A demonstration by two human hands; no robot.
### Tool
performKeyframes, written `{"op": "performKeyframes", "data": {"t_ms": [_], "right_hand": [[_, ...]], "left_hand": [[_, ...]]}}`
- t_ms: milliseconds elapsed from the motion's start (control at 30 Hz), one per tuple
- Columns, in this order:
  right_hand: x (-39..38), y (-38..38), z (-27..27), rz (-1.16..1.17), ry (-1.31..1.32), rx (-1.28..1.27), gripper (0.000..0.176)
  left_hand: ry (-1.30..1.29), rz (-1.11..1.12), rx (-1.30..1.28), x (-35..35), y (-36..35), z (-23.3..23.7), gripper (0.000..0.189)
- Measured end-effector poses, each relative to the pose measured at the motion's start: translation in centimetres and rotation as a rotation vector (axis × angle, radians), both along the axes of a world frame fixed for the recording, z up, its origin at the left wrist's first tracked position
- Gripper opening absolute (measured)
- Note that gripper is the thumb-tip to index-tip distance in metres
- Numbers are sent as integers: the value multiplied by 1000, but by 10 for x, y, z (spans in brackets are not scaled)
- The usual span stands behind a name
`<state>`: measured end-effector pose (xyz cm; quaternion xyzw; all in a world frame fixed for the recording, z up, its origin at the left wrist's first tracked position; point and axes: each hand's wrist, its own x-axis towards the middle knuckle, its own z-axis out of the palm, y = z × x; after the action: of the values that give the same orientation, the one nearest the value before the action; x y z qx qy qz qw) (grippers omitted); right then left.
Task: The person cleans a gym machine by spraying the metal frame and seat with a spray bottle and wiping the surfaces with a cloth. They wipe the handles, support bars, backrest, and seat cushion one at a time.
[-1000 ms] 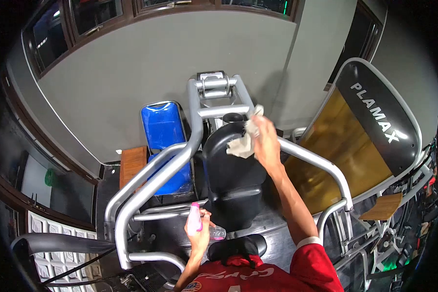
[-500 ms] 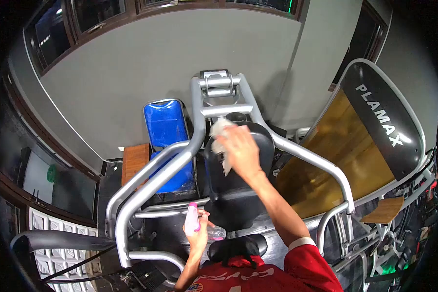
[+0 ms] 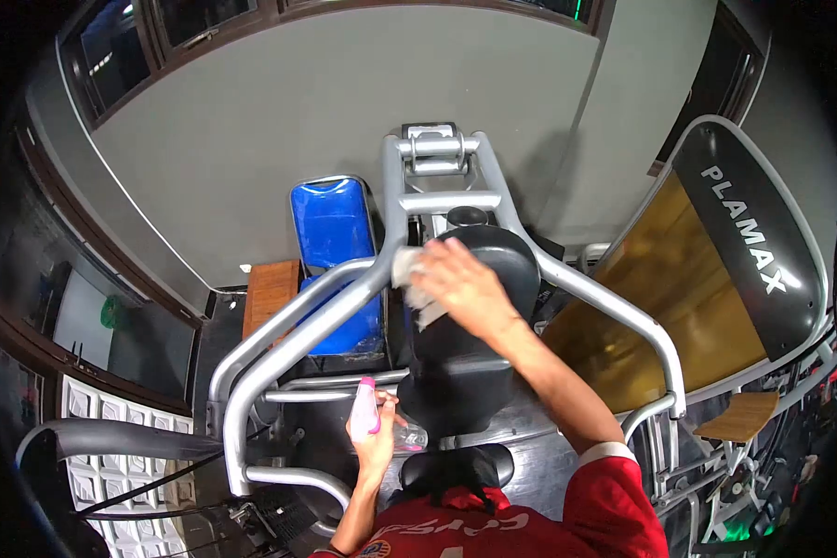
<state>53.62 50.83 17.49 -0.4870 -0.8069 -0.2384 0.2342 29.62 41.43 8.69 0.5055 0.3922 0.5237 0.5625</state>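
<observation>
My right hand [image 3: 463, 286] presses a crumpled white cloth [image 3: 405, 270] at the left edge of a black padded backrest [image 3: 507, 270]. The cloth hangs below my fingers and overlaps the silver tube frame [image 3: 392, 205] of the exercise machine in this view. Low on the left, my left hand [image 3: 374, 445] grips a clear spray bottle [image 3: 409, 439] with a pink and white trigger head [image 3: 365, 409]. The bottle lies tilted, its clear body pointing right. Beneath the backrest sits a black seat pad [image 3: 458, 395].
Curved silver bars [image 3: 293, 349] reach out on both sides of me. Behind the left bar stand a blue chair [image 3: 333, 223] and a small wooden table [image 3: 270, 293]. A large PLAMAX panel [image 3: 707, 279] rises at the right, with more gym equipment [image 3: 735, 484] beyond.
My right hand and the cloth have shifted left across the backrest to its edge by the frame. My left hand still holds the bottle. The whole view has swung slightly left.
</observation>
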Motion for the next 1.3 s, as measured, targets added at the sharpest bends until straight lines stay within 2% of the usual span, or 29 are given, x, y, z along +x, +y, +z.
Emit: {"op": "performKeyframes", "data": {"t_ms": [67,100,133,200,267,333,400,500,533,667,733,800,900,933,1000,1067,1167,1300], "right_hand": [[32,-17,16,-186,18,3,35],[47,-26,17,-229,149,16,38],[62,-33,9,-263,309,1,50],[72,-54,-16,-329,549,46,63],[66,-71,-44,-406,747,81,70],[58,-77,-71,-455,992,154,64],[52,-77,-80,-526,1148,170,57],[44,-67,-56,-556,1028,193,51],[37,-58,-45,-533,926,245,58],[-10,-17,2,-387,478,149,41],[-41,-4,0,-222,366,55,27],[-68,6,-32,-239,66,10,20],[-80,2,-46,-268,-152,-129,25],[-76,0,-44,-266,-151,-130,25],[-63,-7,-30,-106,41,-103,25],[-39,-16,-15,-150,67,-51,28],[14,-35,-2,-408,167,56,38],[46,-62,-45,-591,765,178,59]], "left_hand": [[-18,21,41,2,0,-1,17],[-19,15,40,3,0,-1,17],[5,5,30,2,0,-1,17],[21,-10,23,3,-1,1,18],[0,-44,-25,4,-2,4,19],[1,-49,-14,7,-3,7,23],[-45,-3,-59,11,-4,19,11],[-30,-26,-64,11,-5,14,11],[-57,-31,-78,12,-5,11,11],[-48,-41,-92,11,-4,8,12],[-58,-25,-94,10,-2,6,13],[-69,-13,-99,9,-1,8,13],[-47,4,-125,6,0,7,16],[-46,7,-126,5,1,5,16],[-45,2,-116,6,0,3,17],[-25,-34,-114,5,-1,8,17],[-75,-9,-145,10,-3,12,15],[-93,-50,-197,9,-4,6,14]]}}
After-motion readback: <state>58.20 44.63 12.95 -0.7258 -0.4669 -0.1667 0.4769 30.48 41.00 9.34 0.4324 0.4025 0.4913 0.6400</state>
